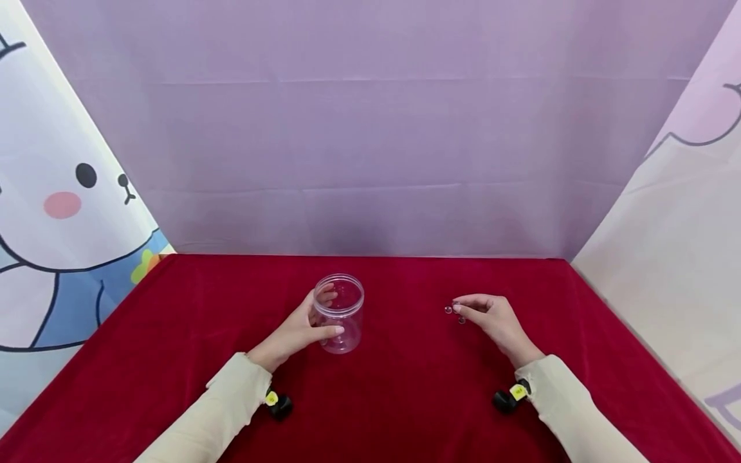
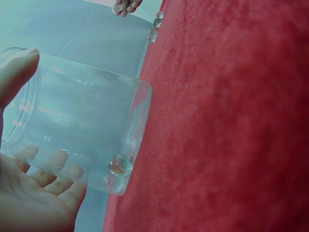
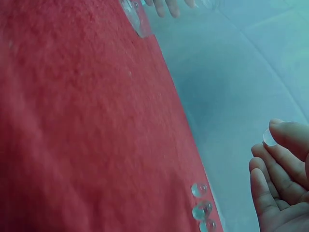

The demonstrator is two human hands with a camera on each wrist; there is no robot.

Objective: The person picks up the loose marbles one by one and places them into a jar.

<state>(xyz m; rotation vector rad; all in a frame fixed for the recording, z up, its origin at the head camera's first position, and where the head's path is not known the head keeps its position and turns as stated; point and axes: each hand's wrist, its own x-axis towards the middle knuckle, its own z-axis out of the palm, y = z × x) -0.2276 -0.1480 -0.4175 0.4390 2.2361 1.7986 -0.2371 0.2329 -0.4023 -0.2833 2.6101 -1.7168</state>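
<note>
A clear plastic jar without a lid is held round its side by my left hand, thumb on the near side and fingers behind. In the left wrist view a glass marble with an orange swirl lies at the bottom of the jar. To the right, my right hand pinches a clear marble between thumb and fingertips, above the cloth. Just under it several loose marbles sit close together on the cloth.
A red cloth covers the table. Behind it hangs a plain lilac curtain, and printed cartoon sheets stand at both sides. A black wrist camera is strapped at each sleeve cuff.
</note>
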